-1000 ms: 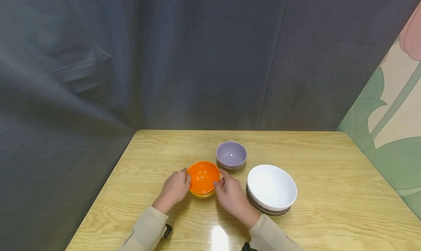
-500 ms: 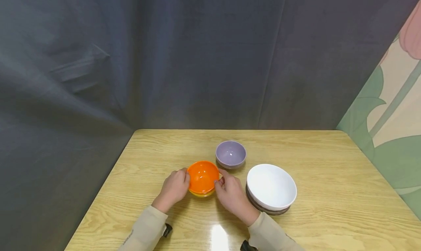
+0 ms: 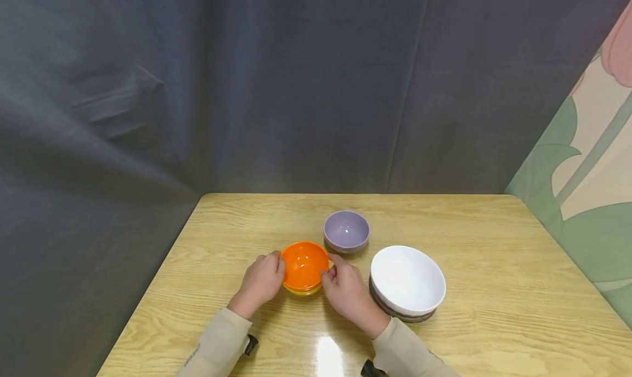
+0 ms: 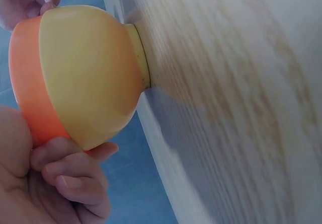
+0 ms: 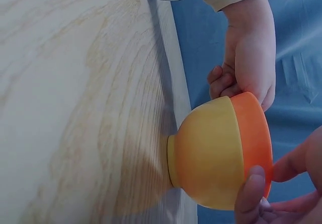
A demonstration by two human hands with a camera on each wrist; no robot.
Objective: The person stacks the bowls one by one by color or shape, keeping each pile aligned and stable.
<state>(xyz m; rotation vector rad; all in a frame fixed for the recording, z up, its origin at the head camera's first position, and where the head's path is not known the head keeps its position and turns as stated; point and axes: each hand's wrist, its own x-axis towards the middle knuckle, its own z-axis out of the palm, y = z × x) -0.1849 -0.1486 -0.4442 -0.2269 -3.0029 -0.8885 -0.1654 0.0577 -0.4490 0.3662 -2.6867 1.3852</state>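
Note:
An orange bowl (image 3: pixel 303 264) sits nested inside a yellow bowl (image 4: pixel 90 75), which stands upright with its foot on the wooden table (image 3: pixel 237 218). My left hand (image 3: pixel 263 278) pinches the orange bowl's left rim. On the opposite side, my right hand (image 3: pixel 348 292) holds the right rim between thumb and fingers. Both wrist views show the orange band rising above the yellow bowl's edge. In the right wrist view, the thumb (image 5: pixel 251 189) lies against the outside of the orange wall.
Just behind the right hand stands a purple bowl (image 3: pixel 346 231). To the right, a large white bowl (image 3: pixel 407 281) sits in a dark brown one (image 3: pixel 419 318), close to the right forearm. A dark grey curtain (image 3: pixel 306 91) hangs behind the table.

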